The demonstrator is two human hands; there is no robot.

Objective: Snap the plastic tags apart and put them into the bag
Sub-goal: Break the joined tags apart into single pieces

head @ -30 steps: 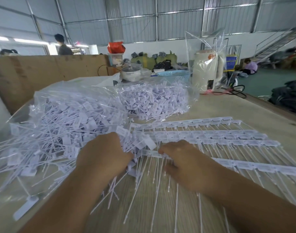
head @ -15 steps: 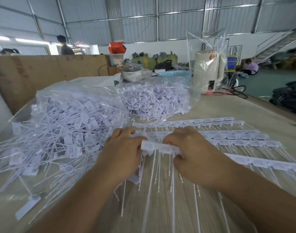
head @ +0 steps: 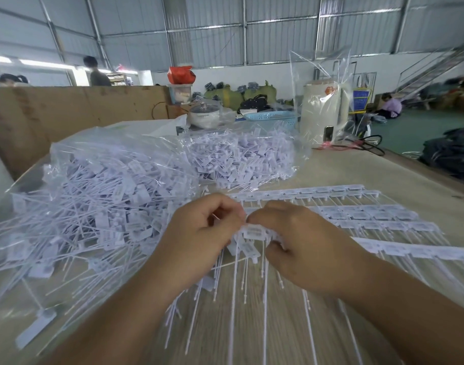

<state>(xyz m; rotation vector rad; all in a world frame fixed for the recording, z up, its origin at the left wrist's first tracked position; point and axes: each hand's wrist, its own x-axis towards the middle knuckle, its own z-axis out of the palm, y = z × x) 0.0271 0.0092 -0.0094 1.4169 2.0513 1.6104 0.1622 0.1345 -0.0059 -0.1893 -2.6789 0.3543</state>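
Observation:
My left hand (head: 199, 238) and my right hand (head: 304, 246) meet over the table's middle, both gripping a strip of joined white plastic tags (head: 254, 231) lifted off the table, thin tails hanging down. One tag (head: 248, 250) hangs tilted below the strip between the hands. More joined strips (head: 362, 214) lie flat to the right. On the left a large clear bag (head: 99, 196) holds a heap of separated tags, its mouth facing my hands.
A second clear bag of tags (head: 241, 156) lies behind. Farther back stand a cream kettle in plastic wrap (head: 323, 111), a blue basket (head: 270, 118) and a pot (head: 207, 115). A cardboard wall (head: 67, 114) runs along the left. People are in the background.
My hands rose from the table and came together, lifting the end of a tag strip. One tag now hangs bent off the strip between them.

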